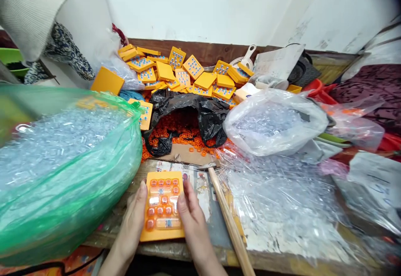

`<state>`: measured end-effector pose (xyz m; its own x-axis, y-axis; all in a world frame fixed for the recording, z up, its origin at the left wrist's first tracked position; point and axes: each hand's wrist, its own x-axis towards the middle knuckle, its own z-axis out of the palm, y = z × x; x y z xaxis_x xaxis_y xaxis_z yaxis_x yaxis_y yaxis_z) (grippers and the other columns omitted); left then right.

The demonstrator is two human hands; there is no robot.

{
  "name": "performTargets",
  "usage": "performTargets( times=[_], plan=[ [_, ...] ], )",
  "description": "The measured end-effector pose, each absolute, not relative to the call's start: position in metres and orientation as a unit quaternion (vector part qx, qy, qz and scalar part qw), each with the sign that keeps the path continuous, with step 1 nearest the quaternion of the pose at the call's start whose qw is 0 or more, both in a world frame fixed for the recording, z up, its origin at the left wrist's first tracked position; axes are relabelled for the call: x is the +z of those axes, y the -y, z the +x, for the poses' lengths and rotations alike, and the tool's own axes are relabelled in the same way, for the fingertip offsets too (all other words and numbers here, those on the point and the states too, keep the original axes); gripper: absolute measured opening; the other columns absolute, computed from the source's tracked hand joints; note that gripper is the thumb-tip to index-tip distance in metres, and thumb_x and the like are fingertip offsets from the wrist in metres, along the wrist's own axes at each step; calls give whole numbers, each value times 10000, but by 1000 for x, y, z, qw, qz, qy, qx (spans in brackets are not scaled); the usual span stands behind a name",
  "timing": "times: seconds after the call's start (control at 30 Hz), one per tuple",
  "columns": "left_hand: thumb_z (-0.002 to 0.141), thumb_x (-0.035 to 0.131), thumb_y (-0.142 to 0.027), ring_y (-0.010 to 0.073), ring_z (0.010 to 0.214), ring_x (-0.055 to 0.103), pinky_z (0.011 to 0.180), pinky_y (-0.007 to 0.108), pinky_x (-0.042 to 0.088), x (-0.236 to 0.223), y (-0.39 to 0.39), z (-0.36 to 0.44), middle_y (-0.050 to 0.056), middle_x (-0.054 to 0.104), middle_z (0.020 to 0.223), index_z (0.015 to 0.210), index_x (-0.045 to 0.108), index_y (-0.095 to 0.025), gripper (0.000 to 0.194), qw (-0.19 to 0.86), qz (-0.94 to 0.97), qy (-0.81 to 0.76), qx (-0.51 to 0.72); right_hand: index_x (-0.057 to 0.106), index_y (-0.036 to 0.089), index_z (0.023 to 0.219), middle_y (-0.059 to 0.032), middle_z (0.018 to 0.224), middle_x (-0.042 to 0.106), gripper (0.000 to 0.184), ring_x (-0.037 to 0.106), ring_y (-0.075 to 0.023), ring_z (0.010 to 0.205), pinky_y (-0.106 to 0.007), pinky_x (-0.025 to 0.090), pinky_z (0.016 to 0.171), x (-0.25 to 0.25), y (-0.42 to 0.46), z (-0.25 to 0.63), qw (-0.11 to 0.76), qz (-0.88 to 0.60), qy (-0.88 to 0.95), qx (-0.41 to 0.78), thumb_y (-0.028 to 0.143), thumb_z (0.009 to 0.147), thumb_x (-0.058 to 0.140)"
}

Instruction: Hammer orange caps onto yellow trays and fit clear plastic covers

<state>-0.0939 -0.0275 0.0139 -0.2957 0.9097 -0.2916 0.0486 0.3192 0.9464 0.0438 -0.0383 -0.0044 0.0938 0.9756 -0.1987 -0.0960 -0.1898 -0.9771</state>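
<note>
Between my two hands is a flat orange-yellow plastic panel (164,176), tilted toward me over the table's front edge. Clear and orange caps, some long and some small and square, sit in rows on its face. My left hand (135,209) grips its left side, thumb along the edge. On the right side, my right hand (192,209) holds it with the thumb at the front edge and the fingers behind. A hammer (227,217) with a wooden handle lies just right of my right hand, its metal head pointing away from me.
A green bag (103,171) of clear plastic pieces bulges at left. Behind the panel, a black bag (188,100) spills small orange rings (197,142). More clear pieces fill a white bag (272,121) and lie loose (282,200) at right. Yellow panels (166,72) are heaped against the wall.
</note>
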Motion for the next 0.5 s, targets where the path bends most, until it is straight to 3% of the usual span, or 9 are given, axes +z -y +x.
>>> performTargets(
  times=[0.1, 0.2, 0.27, 0.37, 0.43, 0.5],
  plan=[
    [891, 420, -602, 261, 1422, 300, 1191, 392, 186, 15, 30, -87, 137, 440, 1478, 1343, 518, -123, 665, 468, 360, -661, 463, 326, 241, 1487, -46, 1558, 298, 650, 215, -203, 1446, -425, 175, 1179, -19, 43, 29, 521, -546, 404, 516, 538, 924, 456],
    [885, 444, -593, 245, 1423, 298, 1192, 368, 188, 21, 37, -77, 119, 387, 1515, 1407, 434, -131, 697, 485, 363, -621, 498, 307, 261, 1494, -46, 1513, 393, 601, 277, -207, 1427, -439, 231, 1165, -15, 49, 31, 555, -521, 406, 505, 481, 949, 435],
    [856, 491, -602, 262, 1383, 376, 1147, 370, 307, 28, 44, -70, 108, 420, 1497, 1459, 346, -160, 762, 512, 346, -581, 529, 309, 251, 1494, -61, 1479, 446, 580, 314, -226, 1411, -456, 278, 1146, -12, 54, 36, 567, -503, 429, 491, 445, 960, 424],
    [712, 704, -551, 308, 1228, 555, 983, 350, 498, 39, 61, -64, 117, 548, 1392, 1497, 240, -185, 983, 512, 335, -556, 563, 310, 254, 1493, -67, 1502, 412, 536, 331, -255, 1401, -492, 304, 1128, -9, 66, 49, 587, -471, 498, 431, 365, 975, 395],
    [590, 815, -484, 334, 1067, 654, 878, 359, 557, 43, 76, -66, 131, 667, 1229, 1446, 349, -158, 1027, 522, 353, -545, 554, 291, 292, 1496, -50, 1525, 373, 544, 341, -281, 1394, -525, 320, 1111, -13, 78, 57, 603, -439, 564, 355, 308, 965, 408],
    [480, 868, -474, 356, 936, 693, 818, 399, 575, 45, 98, -74, 132, 736, 1042, 1285, 546, -136, 931, 545, 358, -545, 527, 297, 328, 1491, -47, 1502, 410, 577, 401, -320, 1355, -564, 371, 1067, -25, 96, 61, 621, -388, 623, 276, 331, 936, 455]
  ],
)
